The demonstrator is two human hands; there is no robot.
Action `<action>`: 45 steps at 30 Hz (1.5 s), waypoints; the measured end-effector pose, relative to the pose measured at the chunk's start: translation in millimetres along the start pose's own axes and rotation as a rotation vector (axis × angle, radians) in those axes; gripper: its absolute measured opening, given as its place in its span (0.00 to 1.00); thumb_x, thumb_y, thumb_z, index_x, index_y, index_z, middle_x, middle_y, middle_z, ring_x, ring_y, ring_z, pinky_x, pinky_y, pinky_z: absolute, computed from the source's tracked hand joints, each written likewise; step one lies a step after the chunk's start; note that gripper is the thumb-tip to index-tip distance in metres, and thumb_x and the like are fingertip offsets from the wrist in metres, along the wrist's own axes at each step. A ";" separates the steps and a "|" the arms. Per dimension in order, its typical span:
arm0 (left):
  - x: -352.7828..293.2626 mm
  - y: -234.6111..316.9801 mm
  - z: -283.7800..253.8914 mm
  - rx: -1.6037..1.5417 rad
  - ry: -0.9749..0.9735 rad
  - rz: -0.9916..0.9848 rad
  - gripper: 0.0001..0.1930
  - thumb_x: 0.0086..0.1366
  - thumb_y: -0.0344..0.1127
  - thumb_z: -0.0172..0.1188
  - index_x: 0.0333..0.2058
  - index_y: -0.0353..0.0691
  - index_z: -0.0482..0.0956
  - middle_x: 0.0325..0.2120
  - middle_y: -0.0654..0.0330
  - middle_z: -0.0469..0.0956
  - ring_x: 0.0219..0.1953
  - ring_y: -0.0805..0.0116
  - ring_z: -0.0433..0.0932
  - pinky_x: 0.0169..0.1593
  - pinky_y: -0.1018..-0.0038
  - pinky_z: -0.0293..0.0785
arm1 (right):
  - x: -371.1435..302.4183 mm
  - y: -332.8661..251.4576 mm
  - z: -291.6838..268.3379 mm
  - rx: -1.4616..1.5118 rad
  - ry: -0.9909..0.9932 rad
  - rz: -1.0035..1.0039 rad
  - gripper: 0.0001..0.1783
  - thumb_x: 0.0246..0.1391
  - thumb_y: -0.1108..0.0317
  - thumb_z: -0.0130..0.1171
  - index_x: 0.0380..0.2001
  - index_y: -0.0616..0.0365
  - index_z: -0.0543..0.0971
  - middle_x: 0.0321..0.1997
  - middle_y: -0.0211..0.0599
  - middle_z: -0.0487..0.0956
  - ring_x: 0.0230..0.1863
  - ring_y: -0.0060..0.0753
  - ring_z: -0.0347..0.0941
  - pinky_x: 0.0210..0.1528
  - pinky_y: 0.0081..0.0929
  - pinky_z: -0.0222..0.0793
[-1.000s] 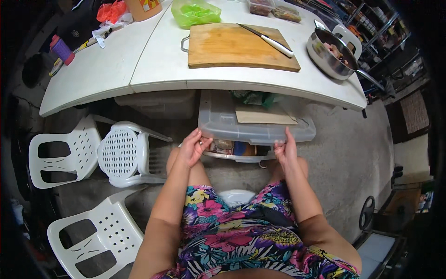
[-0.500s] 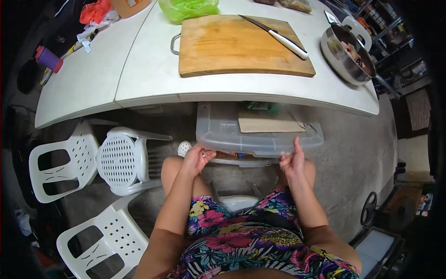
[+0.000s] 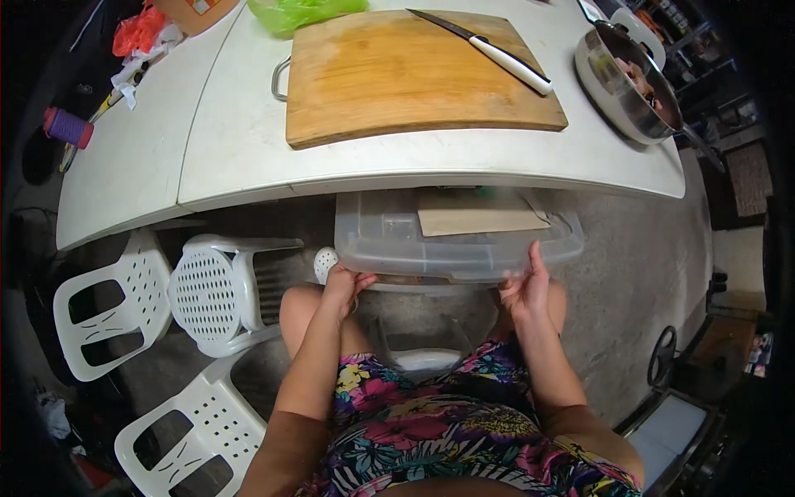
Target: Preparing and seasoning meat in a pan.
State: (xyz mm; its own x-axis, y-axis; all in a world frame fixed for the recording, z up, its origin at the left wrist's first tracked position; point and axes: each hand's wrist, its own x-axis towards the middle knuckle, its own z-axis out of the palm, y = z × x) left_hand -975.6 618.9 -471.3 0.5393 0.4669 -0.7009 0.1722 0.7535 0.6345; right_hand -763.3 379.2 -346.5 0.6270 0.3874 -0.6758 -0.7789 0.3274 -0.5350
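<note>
A clear plastic storage box sits under the table's front edge, just beyond my knees. Its translucent lid (image 3: 389, 258) is tilted, with a narrow gap between its front edge and the box rim (image 3: 414, 289). My left hand (image 3: 341, 288) is closed at the lid's front left corner, fingertips tucked at the edge. My right hand (image 3: 527, 290) grips the front edge on the right, thumb upright against the lid and fingers curled underneath. On the lid lies a flat brown cardboard piece (image 3: 480, 217); the table hides the lid's far side.
On the white table (image 3: 240, 157) rest a wooden cutting board (image 3: 373, 83), a white-handled knife (image 3: 509, 65) and a steel pan (image 3: 617, 91) holding raw-looking pieces. A green plastic bag (image 3: 302, 12) lies behind. White plastic chairs (image 3: 195, 427) stand at left.
The gap under the lid's front edge has narrowed, covering more of the box's contents. My left hand has turned slightly inward at the corner. The whole view has shifted a little.
</note>
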 end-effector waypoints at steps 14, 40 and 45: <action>67.6 -42.0 36.8 1.473 -0.026 0.396 0.17 0.63 0.36 0.45 0.46 0.36 0.75 0.47 0.44 0.73 0.54 0.45 0.68 0.56 0.60 0.64 | 1.4 5.3 -7.2 -0.055 0.013 0.030 0.27 0.55 0.43 0.54 0.51 0.48 0.69 0.41 0.26 0.77 0.25 0.25 0.73 0.17 0.16 0.64; 156.4 -52.4 28.7 1.516 0.108 0.228 0.16 0.63 0.36 0.44 0.46 0.37 0.75 0.46 0.44 0.73 0.52 0.44 0.69 0.54 0.59 0.66 | -2.8 4.5 5.5 -0.038 0.195 0.131 0.31 0.52 0.43 0.56 0.52 0.49 0.67 0.46 0.29 0.75 0.31 0.28 0.72 0.15 0.17 0.60; 162.7 -51.0 26.5 1.502 0.117 0.231 0.16 0.63 0.36 0.44 0.45 0.37 0.75 0.46 0.44 0.73 0.51 0.44 0.69 0.53 0.58 0.66 | -14.1 -6.4 16.0 -0.077 0.195 0.152 0.30 0.50 0.43 0.57 0.50 0.51 0.69 0.40 0.30 0.77 0.24 0.28 0.71 0.13 0.13 0.55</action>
State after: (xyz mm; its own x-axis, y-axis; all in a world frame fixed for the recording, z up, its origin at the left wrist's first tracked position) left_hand -874.7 644.2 -609.1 0.6168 0.5922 -0.5185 0.7871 -0.4580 0.4132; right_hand -766.9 385.5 -325.5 0.4943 0.2511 -0.8322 -0.8672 0.2087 -0.4521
